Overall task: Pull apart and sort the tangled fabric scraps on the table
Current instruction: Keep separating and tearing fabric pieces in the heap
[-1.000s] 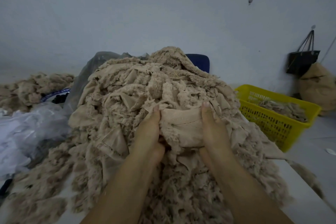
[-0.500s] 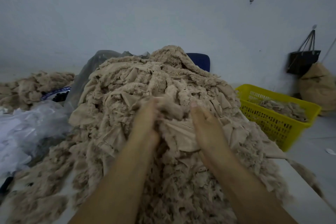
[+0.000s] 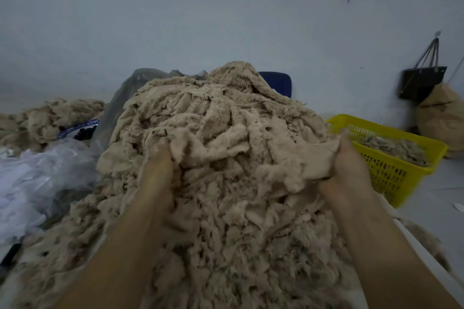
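Observation:
A tall heap of tangled beige fabric scraps (image 3: 213, 120) covers the table in front of me. My left hand (image 3: 158, 170) is dug into the heap's left-centre, its fingers buried in the scraps it grips. My right hand (image 3: 349, 165) grips one larger beige scrap (image 3: 308, 158) at the heap's right side, thumb on top, and the scrap is stretched out from the heap toward the right. Both fingertips are partly hidden by cloth.
A yellow plastic basket (image 3: 391, 173) with some scraps in it stands right of the table. Clear plastic bags (image 3: 37, 178) lie at the left, with a second scrap pile (image 3: 50, 118) behind them. A dark bag (image 3: 421, 80) hangs on the wall above a stuffed sack (image 3: 442, 120).
My hands have moved apart: the right hand has pulled its scrap out to the right toward the basket, while the left hand stays pressed into the heap.

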The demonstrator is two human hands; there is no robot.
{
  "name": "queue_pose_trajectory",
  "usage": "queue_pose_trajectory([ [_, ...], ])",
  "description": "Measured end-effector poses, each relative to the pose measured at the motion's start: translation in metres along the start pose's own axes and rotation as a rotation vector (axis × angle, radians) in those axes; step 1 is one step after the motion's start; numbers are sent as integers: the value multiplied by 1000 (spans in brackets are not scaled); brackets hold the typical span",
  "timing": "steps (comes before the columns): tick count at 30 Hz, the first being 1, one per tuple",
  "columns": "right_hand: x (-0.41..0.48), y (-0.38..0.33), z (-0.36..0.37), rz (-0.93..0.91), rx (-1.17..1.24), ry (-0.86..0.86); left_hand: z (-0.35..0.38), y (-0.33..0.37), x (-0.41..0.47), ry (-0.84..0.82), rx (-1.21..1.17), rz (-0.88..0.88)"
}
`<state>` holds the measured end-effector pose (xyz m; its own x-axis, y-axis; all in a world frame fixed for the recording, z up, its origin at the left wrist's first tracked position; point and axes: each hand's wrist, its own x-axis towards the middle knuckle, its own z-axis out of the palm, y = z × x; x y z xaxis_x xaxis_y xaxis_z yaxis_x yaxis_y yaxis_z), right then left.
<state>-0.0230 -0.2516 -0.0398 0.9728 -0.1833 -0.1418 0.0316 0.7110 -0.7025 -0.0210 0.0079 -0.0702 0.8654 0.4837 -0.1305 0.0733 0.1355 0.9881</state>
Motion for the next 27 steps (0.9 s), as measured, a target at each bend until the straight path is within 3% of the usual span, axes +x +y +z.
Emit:
queue_pose_trajectory([
  [4, -5, 18, 16, -81, -185, -27, 15, 18, -33, -422, 801, 139],
  [6, -7, 26, 23, -122, -244, -20, 22, 35, -54, -426, 1111, 382],
  [7, -6, 27, 25, -140, -245, -18, 23, 43, -60, -367, 1146, 479],
  [8, -7, 26, 28, -153, -232, -21, 24, 46, -65, -332, 1075, 535],
  [10, -7, 26, 32, -177, -226, -22, 33, 42, -80, -433, 890, 528],
  [13, -13, 33, 35, -226, -306, -12, 53, 20, -89, -597, 560, 385],
  [18, -21, 33, 26, -209, -218, -34, 61, 14, -84, -499, -144, 199],
  [27, 3, 25, 11, -40, -117, 47, 54, 23, -83, -474, -371, -200],
])
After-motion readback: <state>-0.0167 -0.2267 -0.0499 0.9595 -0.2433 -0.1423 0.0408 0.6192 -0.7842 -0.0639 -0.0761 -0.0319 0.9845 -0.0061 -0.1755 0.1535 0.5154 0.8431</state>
